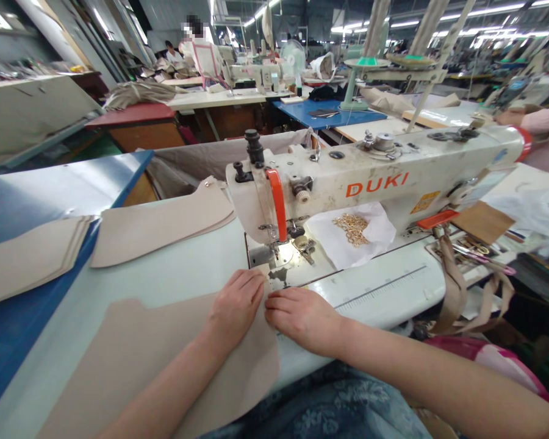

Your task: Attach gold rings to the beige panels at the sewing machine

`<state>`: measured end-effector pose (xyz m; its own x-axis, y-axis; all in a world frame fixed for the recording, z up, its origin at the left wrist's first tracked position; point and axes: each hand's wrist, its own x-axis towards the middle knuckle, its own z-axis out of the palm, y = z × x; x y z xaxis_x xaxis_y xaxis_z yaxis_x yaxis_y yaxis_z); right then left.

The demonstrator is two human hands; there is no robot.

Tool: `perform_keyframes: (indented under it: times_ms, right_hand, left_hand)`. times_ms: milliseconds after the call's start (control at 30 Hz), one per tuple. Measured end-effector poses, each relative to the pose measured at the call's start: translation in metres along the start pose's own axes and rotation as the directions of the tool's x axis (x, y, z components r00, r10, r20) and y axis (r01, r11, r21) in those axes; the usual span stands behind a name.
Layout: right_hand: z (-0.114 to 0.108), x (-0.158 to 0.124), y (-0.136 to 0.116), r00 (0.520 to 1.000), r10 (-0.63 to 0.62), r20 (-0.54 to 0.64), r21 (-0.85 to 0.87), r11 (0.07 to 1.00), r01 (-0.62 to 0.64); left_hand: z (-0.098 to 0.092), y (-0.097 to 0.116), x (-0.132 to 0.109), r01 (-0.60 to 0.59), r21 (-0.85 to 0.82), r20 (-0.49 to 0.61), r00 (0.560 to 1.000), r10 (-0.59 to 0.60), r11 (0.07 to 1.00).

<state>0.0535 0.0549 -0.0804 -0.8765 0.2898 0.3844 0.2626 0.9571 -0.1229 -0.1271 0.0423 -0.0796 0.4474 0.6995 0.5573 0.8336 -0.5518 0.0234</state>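
A large beige fabric piece (165, 341) lies on the pale table of the sewing machine (375, 164), its narrow upper tip near the needle area (277, 250). My left hand (238, 305) rests on this fabric close to the tip, fingers bent together and closed on its edge. Just to the right, my right hand (302, 314) has its fingers closed at the fabric's right edge, the fingertips partly hidden. Both hands stay a little in front of the presser foot. An orange guard (278, 204) stands upright beside the needle.
More beige pieces (165, 228) lie behind on the machine table, and a stack (32, 256) sits on the blue table (9, 353) at left. Gold metal rings (352, 229) rest on white paper (318, 235) under the machine arm. Straps (452, 286) hang at right, near another person's sleeve (546, 131).
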Motion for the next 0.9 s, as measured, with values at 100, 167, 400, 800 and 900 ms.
perform_keyframes:
  times_ms: [100, 167, 400, 800, 900]
  right_hand:
    - [0.0004, 0.0002, -0.0003, 1.000, 0.001, -0.011, -0.012, 1.000, -0.001]
    - [0.0007, 0.0001, -0.0004, 1.000, 0.001, -0.022, -0.017, 1.000, -0.002]
    - [0.0011, -0.0003, -0.0005, 0.997, 0.002, -0.079, -0.003, 1.000, -0.002]
    - [0.0035, -0.0004, -0.0009, 0.998, 0.017, -0.065, 0.011, 1.000, -0.016]
    - [0.0032, 0.0011, -0.0002, 0.999, 0.032, -0.037, 0.004, 0.999, -0.031]
  left_hand:
    - [-0.0006, 0.0006, -0.0004, 0.009, 0.002, -0.002, 1.000, -0.009, 1.000]
    - [-0.0004, 0.0008, -0.0010, 0.018, -0.001, -0.004, 1.000, -0.018, 1.000]
    - [-0.0010, 0.0007, -0.0018, 0.017, 0.022, -0.024, 1.000, -0.016, 1.000]
    - [-0.0015, 0.0011, -0.0002, -0.007, 0.018, -0.018, 1.000, 0.008, 1.000]
    - [-0.0010, 0.0008, -0.0009, 0.001, 0.007, 0.000, 1.000, -0.001, 1.000]
